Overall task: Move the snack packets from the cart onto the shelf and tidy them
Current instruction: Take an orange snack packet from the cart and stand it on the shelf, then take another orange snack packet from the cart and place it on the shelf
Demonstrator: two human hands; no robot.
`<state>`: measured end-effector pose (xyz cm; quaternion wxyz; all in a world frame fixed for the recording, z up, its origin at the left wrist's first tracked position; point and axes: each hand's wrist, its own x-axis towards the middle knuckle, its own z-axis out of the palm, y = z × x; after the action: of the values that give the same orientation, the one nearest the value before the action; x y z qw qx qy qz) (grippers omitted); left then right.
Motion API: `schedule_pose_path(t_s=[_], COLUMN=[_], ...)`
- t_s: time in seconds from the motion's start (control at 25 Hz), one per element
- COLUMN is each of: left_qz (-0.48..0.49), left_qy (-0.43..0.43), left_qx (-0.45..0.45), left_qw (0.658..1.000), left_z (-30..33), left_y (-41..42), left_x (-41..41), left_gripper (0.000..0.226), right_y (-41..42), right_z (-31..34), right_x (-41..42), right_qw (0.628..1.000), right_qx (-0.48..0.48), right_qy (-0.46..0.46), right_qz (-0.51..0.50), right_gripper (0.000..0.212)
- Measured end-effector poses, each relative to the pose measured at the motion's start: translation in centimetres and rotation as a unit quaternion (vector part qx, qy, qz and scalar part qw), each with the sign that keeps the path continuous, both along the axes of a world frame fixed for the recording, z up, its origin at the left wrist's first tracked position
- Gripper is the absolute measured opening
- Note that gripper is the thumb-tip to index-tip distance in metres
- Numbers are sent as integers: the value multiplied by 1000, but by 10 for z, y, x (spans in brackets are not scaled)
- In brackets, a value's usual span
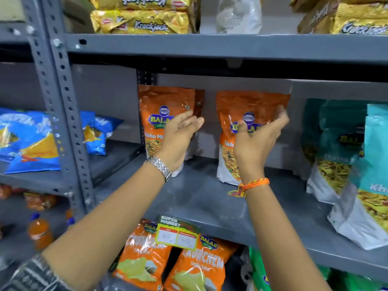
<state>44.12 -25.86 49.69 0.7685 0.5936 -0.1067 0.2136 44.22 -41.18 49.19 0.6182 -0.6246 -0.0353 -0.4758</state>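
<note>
- Two orange snack packets stood upright on the grey metal shelf [210, 198], side by side with a gap between them, both near the back wall.
- The left orange packet [161, 106] stood close to the rear upright post, and the left hand [180, 135] was raised in front of its right half, covering part of the printed label.
- That hand's fingers [194, 120] were spread open and nearly straight, palm turned inward; whether they touched the packet could not be told, and they were closed around nothing.
- A silver watch [160, 168] sat on the left wrist.
- The right orange packet [249, 101] stood just right of the middle, and the right hand [258, 139] was in front of its label.
- The right hand's fingers [281, 118] curled loosely near the packet's upper right edge, thumb apart from them, in an open cupped shape; a firm hold was not visible.
- An orange thread band [254, 184] circled the right wrist.
- Teal packets [340, 131] stood on the same shelf further right, well apart from the orange pair.
- Gold biscuit packs [142, 22] lay on the shelf above.
- Blue chip bags [27, 139] sat on the neighbouring rack to the left.
- A price tag [178, 232] hung on the shelf's front edge, with orange chip bags [197, 267] below it.
</note>
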Motion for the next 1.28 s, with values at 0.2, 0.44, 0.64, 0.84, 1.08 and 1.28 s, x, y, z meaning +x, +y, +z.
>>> schedule_pose_path(t_s=[0.2, 0.44, 0.64, 0.84, 1.08, 1.28], left_qz=[95, 339, 458, 505, 377, 355], left_qy=[-16, 42, 185, 378, 527, 550], left_qx=[-43, -126, -246, -338, -440, -504], left_qw=[994, 932, 834, 698, 621, 563], left_z=[-54, -162, -272, -397, -518, -599], left_y=[63, 177, 265, 302, 288, 293], left_x=[-76, -177, -271, -370, -397, -371], left_gripper=[42, 25, 18, 24, 37, 48], right_y=[82, 204, 297, 366, 431, 461], right_z=[-37, -121, -216, -356, -512, -624], right_x=[-46, -120, -159, -190, -196, -182], right_qw=[986, 931, 834, 652, 348, 219], right_qx=[-29, -102, -194, -415, -615, -695], right_qy=[15, 10, 112, 251, 368, 380], right_qz=[162, 350, 504, 583, 604, 570], right_gripper=[75, 71, 64, 61, 82, 87])
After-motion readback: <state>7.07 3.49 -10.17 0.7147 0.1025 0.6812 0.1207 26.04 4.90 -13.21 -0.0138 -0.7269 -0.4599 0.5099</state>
